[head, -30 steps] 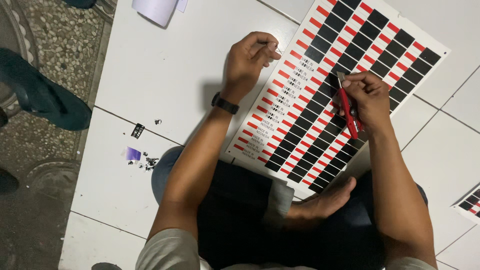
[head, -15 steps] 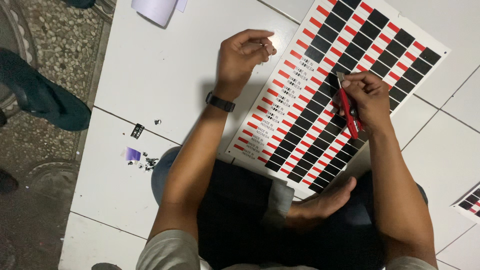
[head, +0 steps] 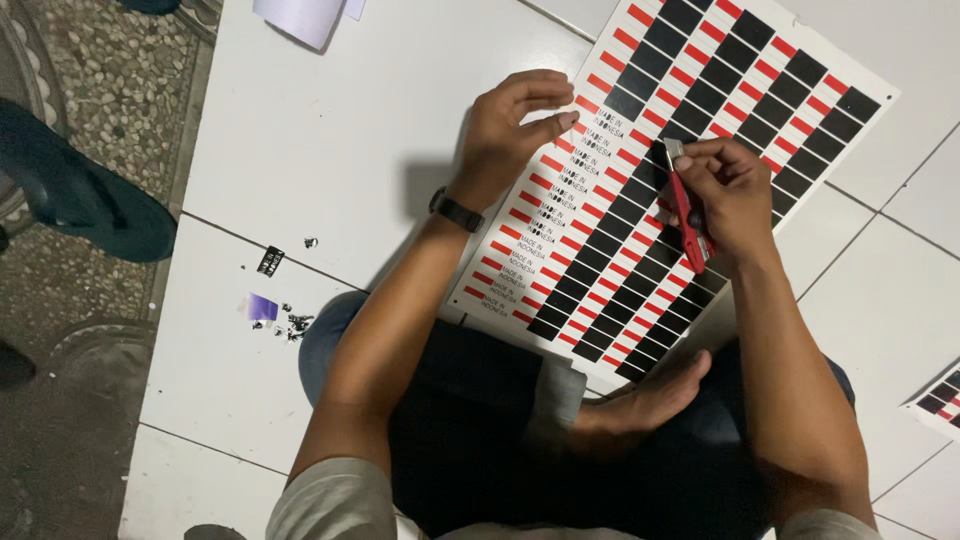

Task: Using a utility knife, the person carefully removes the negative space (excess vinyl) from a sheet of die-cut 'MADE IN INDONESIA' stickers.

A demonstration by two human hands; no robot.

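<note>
A large sticker sheet (head: 760, 110) with rows of red and black rectangular labels lies on the white tiled floor in front of me. My right hand (head: 730, 190) grips a red utility knife (head: 688, 215), its tip down on the middle of the sheet. My left hand (head: 515, 125), with a black wristband, hovers at the sheet's left edge, fingers curled and apart, over a column where labels are peeled off. Whether a small sticker sits on its fingertips is too small to tell.
My crossed legs and a bare foot (head: 640, 400) are below the sheet. Small sticker scraps (head: 272, 310) lie on the tile at left. A dark sandal (head: 90, 195) rests on the pebbled floor. White paper (head: 300, 15) lies at the top, another sheet's corner (head: 940, 395) at right.
My left hand has lifted its pinched fingers, spread them and shifted slightly up at the sheet's left edge. The right hand with the knife has barely moved.
</note>
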